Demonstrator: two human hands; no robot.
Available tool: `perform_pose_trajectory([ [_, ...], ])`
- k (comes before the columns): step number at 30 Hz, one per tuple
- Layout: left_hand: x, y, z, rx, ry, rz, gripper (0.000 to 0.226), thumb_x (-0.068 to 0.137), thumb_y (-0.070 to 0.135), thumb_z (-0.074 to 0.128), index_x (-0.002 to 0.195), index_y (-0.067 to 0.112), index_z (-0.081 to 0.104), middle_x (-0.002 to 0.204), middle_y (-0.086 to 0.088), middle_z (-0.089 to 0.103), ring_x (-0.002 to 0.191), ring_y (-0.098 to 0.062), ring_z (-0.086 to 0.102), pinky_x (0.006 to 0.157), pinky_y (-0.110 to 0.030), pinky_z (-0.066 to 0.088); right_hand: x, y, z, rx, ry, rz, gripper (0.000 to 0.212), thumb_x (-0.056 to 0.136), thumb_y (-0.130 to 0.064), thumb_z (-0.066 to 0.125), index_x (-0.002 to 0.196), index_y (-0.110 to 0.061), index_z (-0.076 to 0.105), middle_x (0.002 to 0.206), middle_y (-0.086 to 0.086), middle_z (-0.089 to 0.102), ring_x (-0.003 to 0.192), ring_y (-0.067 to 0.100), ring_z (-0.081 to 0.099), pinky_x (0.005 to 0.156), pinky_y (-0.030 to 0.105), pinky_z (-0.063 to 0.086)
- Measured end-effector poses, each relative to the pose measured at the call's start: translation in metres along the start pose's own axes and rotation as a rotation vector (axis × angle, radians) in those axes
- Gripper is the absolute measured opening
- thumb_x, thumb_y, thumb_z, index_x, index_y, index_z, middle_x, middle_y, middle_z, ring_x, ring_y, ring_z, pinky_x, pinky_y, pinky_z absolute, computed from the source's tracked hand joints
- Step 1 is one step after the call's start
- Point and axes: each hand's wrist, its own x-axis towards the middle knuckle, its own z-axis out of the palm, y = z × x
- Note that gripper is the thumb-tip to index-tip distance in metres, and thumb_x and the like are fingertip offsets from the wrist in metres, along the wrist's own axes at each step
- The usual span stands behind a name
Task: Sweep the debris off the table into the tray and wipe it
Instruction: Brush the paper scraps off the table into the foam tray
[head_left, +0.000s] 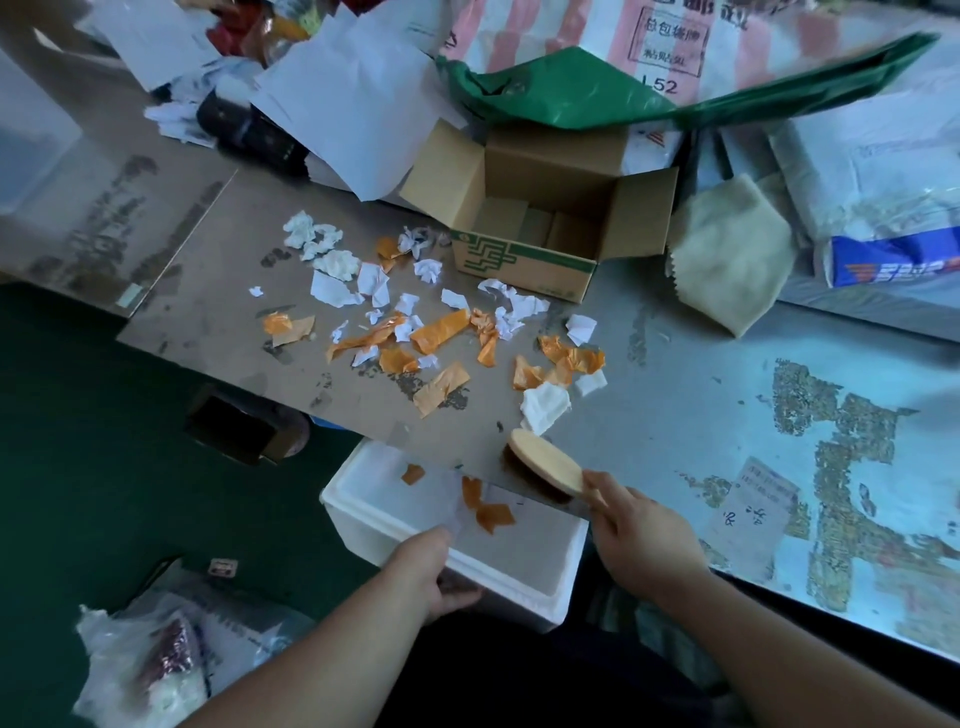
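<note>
Behind debris, open carton, beige cloth

tray white | debris orange, white | cloth beige

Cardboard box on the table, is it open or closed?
Open. The cardboard box has its flaps spread outward, and its inside shows.

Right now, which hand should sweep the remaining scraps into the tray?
Right. The right hand grips the brush at the table edge beside the scraps, while the left hand holds the tray under that edge.
</note>
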Motion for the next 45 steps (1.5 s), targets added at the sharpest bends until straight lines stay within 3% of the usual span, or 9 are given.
perform_pose_trajectory([
  [3, -0.004, 0.001, 0.002, 0.038, 0.006, 0.006, 0.023, 0.096, 0.019, 0.062, 0.116, 0.009, 0.056, 0.118, -0.023, 0.065, 0.112, -0.042, 0.062, 0.061, -0.055, 0.059, -0.006, -0.007, 0.009, -0.066, -0.064, -0.095, 0.042, 0.098, -0.042, 0.038, 0.139, -0.048, 0.035, 0.117, -0.007, 0.068, 0.096, 0.027, 0.067, 0.068, 0.034, 0.048],
  [7, -0.005, 0.002, 0.001, 0.045, 0.009, 0.013, 0.027, 0.096, 0.020, 0.062, 0.119, 0.009, 0.054, 0.120, -0.023, 0.064, 0.110, -0.043, 0.063, 0.052, -0.053, 0.060, -0.007, -0.011, 0.008, -0.077, -0.052, -0.158, 0.042, 0.097, -0.044, 0.039, 0.138, -0.050, 0.035, 0.114, -0.009, 0.069, 0.091, 0.025, 0.068, 0.068, 0.035, 0.052],
  [15, -0.007, 0.003, 0.001, 0.020, 0.022, -0.004, 0.019, 0.097, 0.016, 0.063, 0.105, 0.004, 0.051, 0.120, -0.026, 0.058, 0.107, -0.043, 0.061, 0.077, -0.063, 0.059, 0.009, 0.002, -0.016, 0.127, 0.179, 0.089, 0.040, 0.098, -0.036, 0.048, 0.135, -0.047, 0.042, 0.106, -0.001, 0.071, 0.090, 0.031, 0.066, 0.069, 0.036, 0.048],
  [18, -0.002, 0.003, 0.001, 0.036, 0.015, -0.004, 0.023, 0.096, 0.017, 0.063, 0.111, 0.003, 0.052, 0.118, -0.026, 0.057, 0.103, -0.043, 0.061, 0.070, -0.061, 0.059, 0.010, 0.005, -0.016, 0.092, 0.174, 0.123, 0.039, 0.098, -0.036, 0.046, 0.136, -0.045, 0.042, 0.105, 0.000, 0.070, 0.089, 0.031, 0.065, 0.067, 0.036, 0.045],
  [23, 0.000, 0.003, -0.001, 0.061, 0.023, -0.006, 0.037, 0.091, 0.017, 0.065, 0.125, 0.006, 0.054, 0.124, -0.027, 0.060, 0.107, -0.046, 0.063, 0.055, -0.058, 0.060, 0.001, 0.003, -0.001, 0.079, 0.083, 0.118, 0.041, 0.096, -0.035, 0.044, 0.135, -0.047, 0.038, 0.103, -0.003, 0.069, 0.086, 0.028, 0.063, 0.068, 0.036, 0.049],
  [32, -0.006, 0.003, 0.003, 0.030, 0.012, 0.006, 0.015, 0.097, 0.017, 0.061, 0.105, 0.008, 0.053, 0.120, -0.024, 0.060, 0.094, -0.041, 0.061, 0.077, -0.060, 0.059, -0.018, -0.004, 0.017, 0.011, 0.013, -0.012, 0.044, 0.097, -0.039, 0.043, 0.140, -0.048, 0.037, 0.100, -0.006, 0.069, 0.087, 0.028, 0.065, 0.067, 0.038, 0.051],
  [38, -0.006, 0.003, 0.005, 0.035, 0.028, 0.014, 0.013, 0.099, 0.015, 0.059, 0.099, 0.006, 0.050, 0.111, -0.024, 0.060, 0.088, -0.040, 0.061, 0.088, -0.062, 0.057, -0.021, -0.002, 0.019, -0.048, -0.027, -0.125, 0.044, 0.094, -0.043, 0.038, 0.137, -0.050, 0.039, 0.100, -0.010, 0.072, 0.079, 0.024, 0.066, 0.067, 0.038, 0.054],
  [42, -0.008, 0.003, 0.004, 0.019, 0.038, 0.018, 0.013, 0.101, 0.016, 0.058, 0.099, 0.006, 0.049, 0.119, -0.025, 0.058, 0.092, -0.041, 0.061, 0.082, -0.063, 0.058, -0.020, -0.003, 0.010, 0.055, 0.051, -0.133, 0.045, 0.091, -0.039, 0.050, 0.134, -0.051, 0.045, 0.095, -0.010, 0.072, 0.078, 0.025, 0.067, 0.061, 0.034, 0.051],
  [45, -0.009, 0.003, 0.003, 0.032, 0.029, 0.015, 0.020, 0.098, 0.013, 0.058, 0.114, 0.003, 0.051, 0.126, -0.026, 0.055, 0.103, -0.043, 0.061, 0.066, -0.061, 0.059, -0.011, -0.003, 0.002, 0.164, 0.138, -0.023, 0.043, 0.093, -0.031, 0.056, 0.132, -0.047, 0.051, 0.095, -0.010, 0.070, 0.079, 0.025, 0.065, 0.061, 0.034, 0.047],
])
